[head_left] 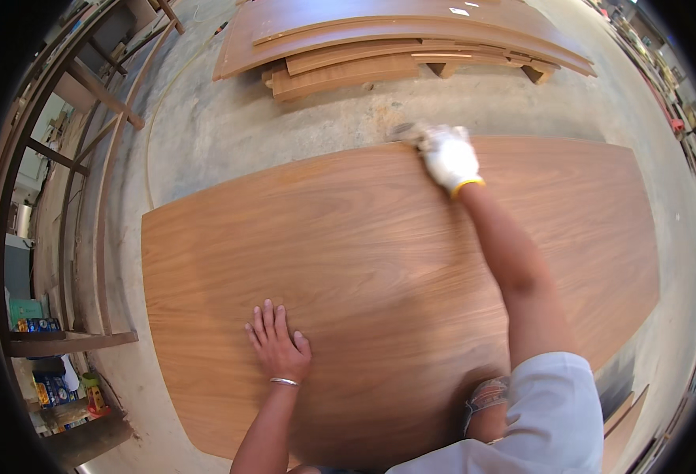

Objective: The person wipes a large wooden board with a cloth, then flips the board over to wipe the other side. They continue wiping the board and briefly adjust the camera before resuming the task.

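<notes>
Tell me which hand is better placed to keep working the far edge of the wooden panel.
Right, probably. The gloved right hand is already at the far edge of the wooden panel, gripping something blurred there. The bare left hand lies flat on the near part, seemingly steadying it.

Concrete floor (300, 118), grey and dusty. Stacked wooden boards (395, 39) lie at the far side. Timber shelving frame (71, 158) stands left, holding small coloured boxes (39, 325). Bright daylight throughout.

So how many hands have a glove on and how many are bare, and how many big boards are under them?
Gloved hands: 1, the right hand
Bare hands: 1, the left hand
Big wooden boards under them: 1, the board
Total: 3
</notes>
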`<state>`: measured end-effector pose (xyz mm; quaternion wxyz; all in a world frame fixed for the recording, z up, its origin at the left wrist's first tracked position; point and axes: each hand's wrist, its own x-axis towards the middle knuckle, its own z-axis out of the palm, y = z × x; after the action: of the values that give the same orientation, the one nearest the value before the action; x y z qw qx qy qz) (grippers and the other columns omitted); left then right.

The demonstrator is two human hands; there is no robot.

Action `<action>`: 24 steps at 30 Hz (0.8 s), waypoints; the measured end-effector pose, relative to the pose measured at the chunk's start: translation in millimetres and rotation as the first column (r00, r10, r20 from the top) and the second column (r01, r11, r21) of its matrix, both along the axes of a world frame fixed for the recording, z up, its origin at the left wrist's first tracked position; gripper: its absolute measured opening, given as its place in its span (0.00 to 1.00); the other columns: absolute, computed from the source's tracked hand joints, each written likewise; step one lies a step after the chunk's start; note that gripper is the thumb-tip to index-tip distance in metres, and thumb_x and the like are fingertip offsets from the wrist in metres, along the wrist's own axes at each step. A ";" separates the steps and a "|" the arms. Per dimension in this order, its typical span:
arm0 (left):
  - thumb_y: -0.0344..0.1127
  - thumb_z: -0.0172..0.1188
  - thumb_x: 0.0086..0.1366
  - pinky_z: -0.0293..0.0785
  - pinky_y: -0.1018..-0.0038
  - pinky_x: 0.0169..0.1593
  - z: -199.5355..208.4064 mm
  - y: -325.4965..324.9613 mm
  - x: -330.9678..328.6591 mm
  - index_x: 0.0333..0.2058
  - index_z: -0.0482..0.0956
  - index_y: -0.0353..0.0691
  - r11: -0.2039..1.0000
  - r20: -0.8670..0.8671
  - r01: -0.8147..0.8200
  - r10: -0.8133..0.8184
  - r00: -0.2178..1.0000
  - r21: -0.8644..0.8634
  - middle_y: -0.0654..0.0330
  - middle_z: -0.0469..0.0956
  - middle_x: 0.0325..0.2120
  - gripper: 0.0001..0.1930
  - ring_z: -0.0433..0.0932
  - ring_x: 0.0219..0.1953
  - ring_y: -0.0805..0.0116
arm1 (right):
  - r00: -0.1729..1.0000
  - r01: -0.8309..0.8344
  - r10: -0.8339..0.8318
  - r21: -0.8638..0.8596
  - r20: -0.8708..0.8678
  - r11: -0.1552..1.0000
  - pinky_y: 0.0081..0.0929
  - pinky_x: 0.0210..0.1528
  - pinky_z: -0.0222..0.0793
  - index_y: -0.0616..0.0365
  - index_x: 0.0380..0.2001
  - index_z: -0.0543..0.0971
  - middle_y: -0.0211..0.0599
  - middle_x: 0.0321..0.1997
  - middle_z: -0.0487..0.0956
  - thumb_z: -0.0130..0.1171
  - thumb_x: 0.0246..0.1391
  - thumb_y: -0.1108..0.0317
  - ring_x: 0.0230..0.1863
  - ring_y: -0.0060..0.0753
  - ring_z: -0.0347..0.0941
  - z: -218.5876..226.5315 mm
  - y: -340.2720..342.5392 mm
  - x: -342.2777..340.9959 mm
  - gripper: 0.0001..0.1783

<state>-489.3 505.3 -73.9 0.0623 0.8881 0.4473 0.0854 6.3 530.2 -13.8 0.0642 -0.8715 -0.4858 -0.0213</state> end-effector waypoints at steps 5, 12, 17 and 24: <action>0.36 0.52 0.60 0.39 0.41 0.76 -3.9 -4.3 17.5 0.66 0.65 0.36 0.999 0.029 0.043 -0.043 0.999 0.018 0.47 0.59 0.72 0.34 0.52 0.75 0.42 | 0.903 0.075 -0.169 0.243 0.395 0.967 0.47 0.56 0.61 0.49 0.47 0.83 0.37 0.46 0.84 0.50 0.62 0.55 0.51 0.43 0.75 -51.4 -7.2 21.2 0.18; 0.36 0.52 0.60 0.39 0.43 0.76 -6.1 -6.8 16.0 0.66 0.66 0.35 0.999 0.030 0.038 -0.038 0.999 0.011 0.48 0.59 0.73 0.33 0.53 0.75 0.44 | 0.947 -0.284 0.233 0.238 0.221 0.929 0.37 0.69 0.52 0.49 0.53 0.82 0.31 0.61 0.79 0.54 0.60 0.57 0.64 0.34 0.68 -54.3 25.9 -58.6 0.21; 0.36 0.52 0.60 0.40 0.43 0.76 0.0 -3.4 9.1 0.66 0.66 0.36 1.000 0.013 0.003 -0.003 1.000 0.021 0.49 0.59 0.73 0.33 0.52 0.76 0.44 | 0.998 -0.021 0.013 0.129 0.065 0.991 0.44 0.54 0.67 0.24 0.48 0.84 0.33 0.51 0.84 0.43 0.66 0.58 0.54 0.39 0.77 -13.4 -39.7 52.3 0.20; 0.36 0.52 0.60 0.40 0.43 0.76 -3.2 -6.2 20.1 0.66 0.65 0.35 0.999 0.006 0.026 -0.026 1.000 0.022 0.48 0.59 0.72 0.34 0.52 0.76 0.44 | 0.760 0.636 -0.589 -0.132 0.275 0.760 0.53 0.68 0.58 0.42 0.70 0.68 0.30 0.74 0.68 0.43 0.68 0.49 0.75 0.42 0.60 -36.4 -189.1 211.2 0.30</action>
<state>-469.2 499.2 -77.1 0.0548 0.8942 0.4346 0.0923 217.5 341.1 -50.2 -0.0953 -0.9764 -0.1755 -0.0826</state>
